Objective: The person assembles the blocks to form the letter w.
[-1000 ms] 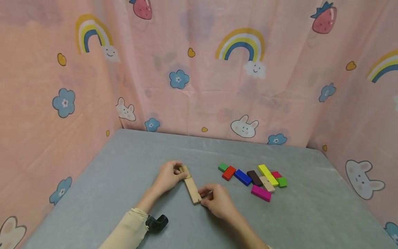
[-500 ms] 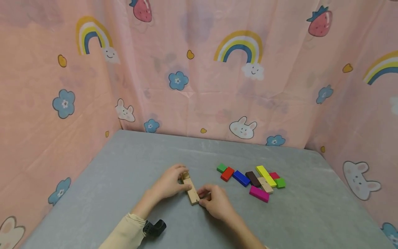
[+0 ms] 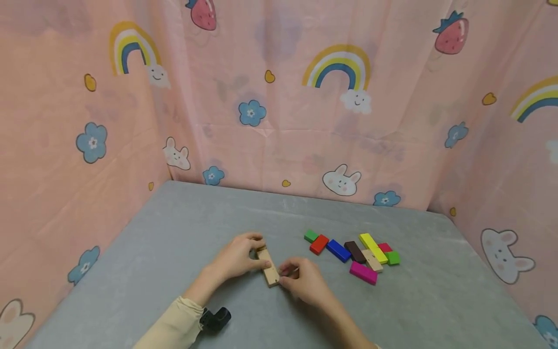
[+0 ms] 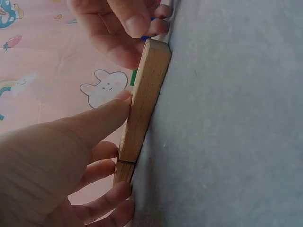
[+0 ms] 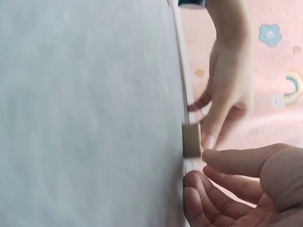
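Observation:
Two plain wooden blocks lie end to end on the grey table: a long near block (image 3: 271, 275) and a far block (image 4: 124, 172), which the left fingers partly cover. My left hand (image 3: 235, 256) holds the pair, its thumb on the near block and its fingers by the far block. In the left wrist view a thin seam shows where the blocks meet. My right hand (image 3: 307, 283) is at the near end, its thumb tip touching the corner and its other fingers loosely bent beside the block. The right wrist view shows the near block's end face (image 5: 191, 140).
To the right lies a loose group of coloured blocks: red (image 3: 319, 244), blue (image 3: 338, 250), dark brown (image 3: 355, 251), yellow (image 3: 373, 248), magenta (image 3: 364, 273) and others. A black wrist device (image 3: 215, 320) is on the left forearm. A pink patterned curtain (image 3: 270, 150) surrounds the table.
My left hand has shifted nearer along the blocks, its thumb moving from around the seam onto the near block. The right hand stays at the near end. The coloured blocks stay in place.

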`<state>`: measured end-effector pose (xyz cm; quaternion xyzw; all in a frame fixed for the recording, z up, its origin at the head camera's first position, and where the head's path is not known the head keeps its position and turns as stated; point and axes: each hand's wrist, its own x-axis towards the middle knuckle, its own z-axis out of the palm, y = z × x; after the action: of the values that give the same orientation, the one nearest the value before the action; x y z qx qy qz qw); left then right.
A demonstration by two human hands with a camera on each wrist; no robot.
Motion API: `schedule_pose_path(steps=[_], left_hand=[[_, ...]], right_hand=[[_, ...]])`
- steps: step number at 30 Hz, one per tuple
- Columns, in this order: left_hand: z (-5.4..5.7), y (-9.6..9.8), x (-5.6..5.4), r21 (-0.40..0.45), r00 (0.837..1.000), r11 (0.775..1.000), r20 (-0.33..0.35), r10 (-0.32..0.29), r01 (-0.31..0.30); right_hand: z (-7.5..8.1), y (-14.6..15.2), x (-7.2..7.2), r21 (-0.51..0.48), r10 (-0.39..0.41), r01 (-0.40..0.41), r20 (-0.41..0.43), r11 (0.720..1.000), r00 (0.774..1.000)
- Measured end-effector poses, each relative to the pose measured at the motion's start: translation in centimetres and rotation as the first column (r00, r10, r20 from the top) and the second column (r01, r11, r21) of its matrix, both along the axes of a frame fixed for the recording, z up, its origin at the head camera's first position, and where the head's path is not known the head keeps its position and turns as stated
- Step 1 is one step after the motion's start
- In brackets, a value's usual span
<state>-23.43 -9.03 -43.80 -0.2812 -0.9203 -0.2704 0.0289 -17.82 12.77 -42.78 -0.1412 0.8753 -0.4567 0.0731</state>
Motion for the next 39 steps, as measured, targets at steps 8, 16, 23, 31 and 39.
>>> schedule_pose_path(steps=[8, 16, 23, 31, 39], left_hand=[[0.0, 0.0, 0.0, -0.014, 1.0, 1.0, 0.006, 0.006, -0.006], [0.0, 0.1, 0.1, 0.019, 0.999, 1.0, 0.036, -0.001, 0.0], [0.0, 0.0, 0.1, 0.02, 0.999, 1.0, 0.047, 0.005, -0.006], [-0.1, -0.1, -0.1, 0.028, 0.999, 1.0, 0.048, -0.005, 0.003], [-0.3, -0.2, -0.2, 0.044, 0.999, 0.999, 0.051, -0.005, 0.002]], right_hand=[[1.5, 3.2, -1.4, 0.005, -0.173, 0.173, -0.072, 0.985, 0.982], [0.3, 7.9, -5.3, -0.074, -0.217, 0.208, -0.153, 0.975, 0.964], [-0.5, 8.8, -7.9, -0.114, -0.178, 0.161, -0.163, 0.98, 0.97], [-1.3, 8.8, -9.3, -0.127, -0.19, 0.176, -0.115, 0.976, 0.975], [-1.6, 8.2, -9.7, -0.097, -0.265, 0.258, -0.067, 0.961, 0.962]])
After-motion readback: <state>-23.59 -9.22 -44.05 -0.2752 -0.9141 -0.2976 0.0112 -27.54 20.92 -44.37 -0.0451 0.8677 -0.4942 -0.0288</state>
